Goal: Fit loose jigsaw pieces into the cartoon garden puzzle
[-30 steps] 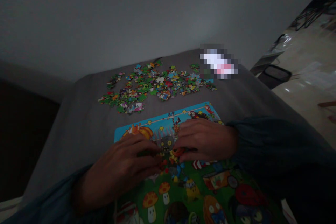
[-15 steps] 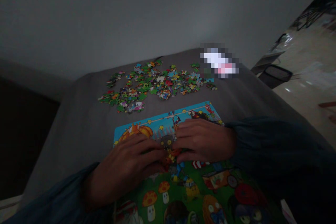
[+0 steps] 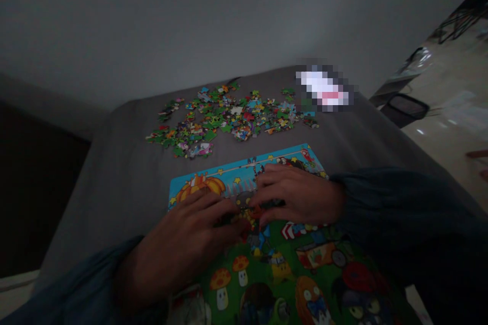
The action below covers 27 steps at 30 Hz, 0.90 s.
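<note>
"Where's the work right now?"

"On a cartoon jigsaw puzzle (image 3: 290,259) lying flat on a grey cloth-covered surface (image 3: 114,188). It runs from the near edge of the view to a blue strip along its far side, with mushrooms and round characters on green at the near end."

"And the hands?"

"The left hand (image 3: 179,246) comes in from the near left, the right hand (image 3: 299,198) from the right. Both lie on the puzzle, their fingertips close together around a cluster of small red and yellow pieces (image 3: 249,218)."

"Clenched or released?"

"Neither a fist nor flat: the fingers are curved and slightly spread. It's too dark to tell whether either hand is actually pinching a piece."

"What's beyond that?"

"Farther off on the cloth, well apart from the hands, lies a wide scatter of loose puzzle pieces (image 3: 229,122). Just beside its far right end sits a pixelated object (image 3: 324,89), too obscured to name. Past the cloth on the right, a dark tray-like object (image 3: 404,109) sits on a shiny floor (image 3: 446,142)."
</note>
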Each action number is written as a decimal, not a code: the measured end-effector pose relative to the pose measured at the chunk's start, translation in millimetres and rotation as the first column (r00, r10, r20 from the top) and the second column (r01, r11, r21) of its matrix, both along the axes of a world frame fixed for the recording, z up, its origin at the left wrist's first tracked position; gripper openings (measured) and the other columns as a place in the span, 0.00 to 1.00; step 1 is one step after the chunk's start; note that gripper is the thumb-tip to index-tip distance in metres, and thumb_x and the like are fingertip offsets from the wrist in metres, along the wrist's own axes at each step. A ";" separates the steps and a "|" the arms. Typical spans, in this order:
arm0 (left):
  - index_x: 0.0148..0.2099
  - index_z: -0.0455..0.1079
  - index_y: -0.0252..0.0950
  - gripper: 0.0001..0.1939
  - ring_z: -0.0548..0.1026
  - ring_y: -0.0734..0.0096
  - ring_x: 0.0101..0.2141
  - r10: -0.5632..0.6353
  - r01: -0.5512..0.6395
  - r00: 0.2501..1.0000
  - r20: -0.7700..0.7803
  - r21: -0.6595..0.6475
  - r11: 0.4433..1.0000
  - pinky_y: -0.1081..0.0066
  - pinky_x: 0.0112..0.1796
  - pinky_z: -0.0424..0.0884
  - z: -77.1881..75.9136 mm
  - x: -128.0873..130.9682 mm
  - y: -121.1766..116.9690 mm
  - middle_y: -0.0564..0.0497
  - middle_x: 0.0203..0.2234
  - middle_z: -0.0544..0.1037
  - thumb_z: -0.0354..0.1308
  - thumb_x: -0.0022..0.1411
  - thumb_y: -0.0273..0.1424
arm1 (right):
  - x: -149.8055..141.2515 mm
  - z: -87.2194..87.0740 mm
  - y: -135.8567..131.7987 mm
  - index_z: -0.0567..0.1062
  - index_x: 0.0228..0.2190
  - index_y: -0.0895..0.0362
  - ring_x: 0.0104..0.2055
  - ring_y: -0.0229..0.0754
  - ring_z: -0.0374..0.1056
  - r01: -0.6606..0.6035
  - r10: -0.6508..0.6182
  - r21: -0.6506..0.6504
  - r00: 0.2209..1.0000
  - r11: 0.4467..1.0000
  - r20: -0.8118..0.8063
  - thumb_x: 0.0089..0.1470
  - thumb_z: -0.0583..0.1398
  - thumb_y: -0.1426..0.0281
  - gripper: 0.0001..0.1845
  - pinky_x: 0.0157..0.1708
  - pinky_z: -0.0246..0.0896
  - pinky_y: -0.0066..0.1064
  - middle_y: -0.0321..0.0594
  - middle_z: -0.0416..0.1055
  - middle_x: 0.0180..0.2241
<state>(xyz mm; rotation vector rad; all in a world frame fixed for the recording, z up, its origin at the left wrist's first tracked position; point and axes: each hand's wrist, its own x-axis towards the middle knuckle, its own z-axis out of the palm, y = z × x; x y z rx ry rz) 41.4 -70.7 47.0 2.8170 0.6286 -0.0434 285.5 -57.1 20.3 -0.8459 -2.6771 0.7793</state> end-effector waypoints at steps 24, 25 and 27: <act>0.63 0.61 0.42 0.24 0.65 0.63 0.54 0.234 -0.209 0.961 -0.149 0.165 0.964 0.65 0.47 0.67 18.4 -69.4 -156.7 0.51 0.59 0.67 0.48 0.65 0.25 | 9.0 -9.7 -0.8 0.79 0.38 0.58 0.41 0.47 0.64 -0.013 0.017 0.186 1.000 0.983 -0.020 0.62 0.54 0.68 0.14 0.44 0.56 0.39 0.45 0.73 0.36; 0.63 0.60 0.44 0.26 0.65 0.63 0.55 0.262 -0.236 0.954 -0.144 0.173 0.956 0.65 0.48 0.67 18.2 -74.9 -166.1 0.51 0.61 0.64 0.49 0.64 0.25 | 8.9 -10.3 -0.9 0.79 0.39 0.58 0.41 0.47 0.64 -0.015 0.020 0.192 1.000 0.981 -0.022 0.62 0.54 0.68 0.14 0.44 0.57 0.39 0.45 0.73 0.36; 0.64 0.59 0.47 0.28 0.64 0.61 0.55 0.292 -0.264 0.945 -0.148 0.182 0.947 0.63 0.48 0.68 17.1 -85.1 -180.1 0.51 0.62 0.61 0.50 0.63 0.25 | 9.0 -11.3 -1.1 0.79 0.39 0.57 0.42 0.47 0.65 -0.015 0.022 0.199 0.999 0.980 -0.030 0.62 0.54 0.68 0.14 0.44 0.58 0.39 0.45 0.73 0.36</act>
